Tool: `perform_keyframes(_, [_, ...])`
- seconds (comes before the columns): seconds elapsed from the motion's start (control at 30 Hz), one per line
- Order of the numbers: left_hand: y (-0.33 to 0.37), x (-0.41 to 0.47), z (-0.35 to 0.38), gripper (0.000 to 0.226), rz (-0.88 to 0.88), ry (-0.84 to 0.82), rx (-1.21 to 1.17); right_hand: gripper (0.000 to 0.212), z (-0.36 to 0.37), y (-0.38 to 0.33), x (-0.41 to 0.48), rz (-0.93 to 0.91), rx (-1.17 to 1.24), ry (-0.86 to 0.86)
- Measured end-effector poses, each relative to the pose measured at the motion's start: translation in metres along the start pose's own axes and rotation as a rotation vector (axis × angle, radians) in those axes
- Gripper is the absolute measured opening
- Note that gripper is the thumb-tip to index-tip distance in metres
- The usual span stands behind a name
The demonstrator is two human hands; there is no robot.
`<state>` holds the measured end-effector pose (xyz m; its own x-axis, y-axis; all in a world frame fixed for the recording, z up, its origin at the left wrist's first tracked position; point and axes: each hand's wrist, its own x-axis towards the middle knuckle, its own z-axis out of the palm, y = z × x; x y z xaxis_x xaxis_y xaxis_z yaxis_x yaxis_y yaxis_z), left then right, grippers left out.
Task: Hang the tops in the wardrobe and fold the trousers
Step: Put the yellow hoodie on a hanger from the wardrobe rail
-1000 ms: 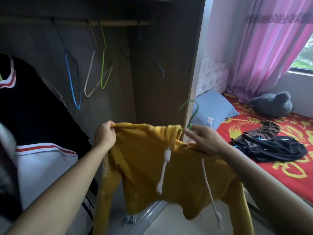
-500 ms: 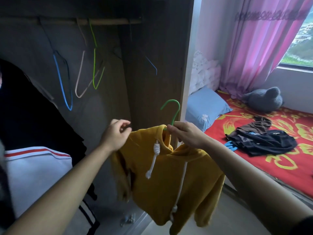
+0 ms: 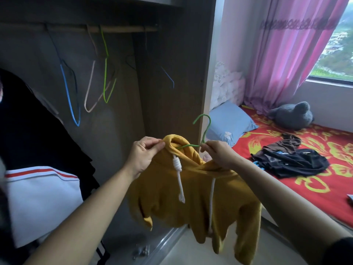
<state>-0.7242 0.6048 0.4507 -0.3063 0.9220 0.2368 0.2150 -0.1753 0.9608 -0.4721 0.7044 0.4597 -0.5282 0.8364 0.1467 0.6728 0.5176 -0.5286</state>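
Holds up one yellow hoodie (image 3: 191, 197) on one green hanger (image 3: 205, 127) in front of the open wardrobe (image 3: 181, 73), well below the rail (image 3: 122, 29). Pinches the hood's rim between thumb and fingers of the left hand (image 3: 142, 155). Pinches the hanger wire just under the hook with the right hand (image 3: 217, 153). Shows two white drawstrings down the front: one knotted drawstring (image 3: 178, 175) and one straight drawstring (image 3: 211, 199).

On the rail, three bright empty hangers side by side: one blue hanger (image 3: 69, 100), one beige hanger (image 3: 89, 92), one lime hanger (image 3: 105, 77). Farther right, a second blue hanger (image 3: 169, 77), plus darker wires too dim to count. At the wardrobe's left, hanging black and white garments (image 3: 38, 197) with a red stripe.

Beyond the side panel, one bed (image 3: 324, 190) in red and yellow, with one blue pillow (image 3: 229, 123), one grey soft toy (image 3: 292, 115) and one heap of dark clothes (image 3: 290, 161), number of pieces unclear. Behind, one pink curtain (image 3: 286, 54) beside the window.
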Motion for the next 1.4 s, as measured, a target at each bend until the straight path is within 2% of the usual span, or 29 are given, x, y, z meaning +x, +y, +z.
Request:
perform_keyframes(0.07, [-0.001, 0.0, -0.005, 0.019, 0.029, 0.019, 0.158, 0.041, -0.003, -0.008, 0.002, 0.013, 0.033, 0.0])
perform_keyframes(0.13, [0.0, 0.001, -0.012, 0.016, 0.073, 0.036, 0.413, 0.042, -0.01, -0.028, 0.006, -0.024, 0.059, -0.004])
perform_keyframes(0.2, [-0.001, 0.005, -0.024, 0.03, 0.049, 0.032, 0.535, 0.039, -0.018, -0.047, 0.01, -0.086, 0.065, -0.008])
perform_keyframes(0.27, [0.004, 0.007, -0.035, 0.05, 0.011, 0.015, 0.526, 0.036, -0.031, -0.061, 0.011, -0.134, 0.074, 0.004])
perform_keyframes(0.33, [0.011, 0.013, -0.042, 0.057, 0.023, -0.054, 0.511, 0.035, -0.046, -0.07, 0.012, -0.168, 0.078, 0.035])
perform_keyframes(0.43, [0.023, 0.019, -0.043, 0.041, 0.051, -0.159, 0.414, 0.03, -0.061, -0.078, 0.012, -0.174, 0.115, 0.057])
perform_keyframes(0.53, [0.028, 0.03, -0.034, 0.029, 0.108, -0.133, 0.396, 0.027, -0.064, -0.079, 0.014, -0.115, 0.19, 0.087])
perform_keyframes(0.6, [0.027, 0.039, -0.028, 0.031, 0.129, -0.11, 0.461, 0.026, -0.064, -0.078, 0.019, -0.082, 0.18, 0.131])
perform_keyframes(0.77, [0.033, 0.077, -0.028, 0.041, 0.147, -0.097, 0.803, 0.025, -0.07, -0.08, 0.054, -0.121, 0.045, 0.208])
perform_keyframes(0.83, [0.04, 0.104, -0.039, 0.041, 0.189, -0.047, 0.987, 0.022, -0.068, -0.084, 0.078, -0.11, 0.055, 0.239])
perform_keyframes(0.9, [0.055, 0.136, -0.054, 0.044, 0.244, 0.039, 1.141, 0.02, -0.068, -0.088, 0.108, -0.059, 0.19, 0.208])
perform_keyframes(1.0, [0.087, 0.185, -0.081, 0.052, 0.219, 0.157, 1.304, 0.017, -0.077, -0.097, 0.156, 0.129, 0.672, -0.014])
perform_keyframes(1.1, [0.117, 0.226, -0.105, 0.063, 0.241, 0.282, 1.438, 0.023, -0.082, -0.11, 0.207, 0.169, 1.0, -0.124])
perform_keyframes(1.23, [0.144, 0.263, -0.122, 0.069, 0.166, 0.443, 1.611, 0.029, -0.09, -0.134, 0.266, 0.015, 1.077, -0.159])
perform_keyframes(1.33, [0.158, 0.293, -0.133, 0.065, 0.118, 0.532, 1.615, 0.047, -0.099, -0.152, 0.307, -0.187, 1.004, -0.1])
perform_keyframes(1.4, [0.159, 0.312, -0.145, 0.082, 0.109, 0.553, 1.626, 0.052, -0.1, -0.161, 0.334, -0.272, 0.981, -0.055])
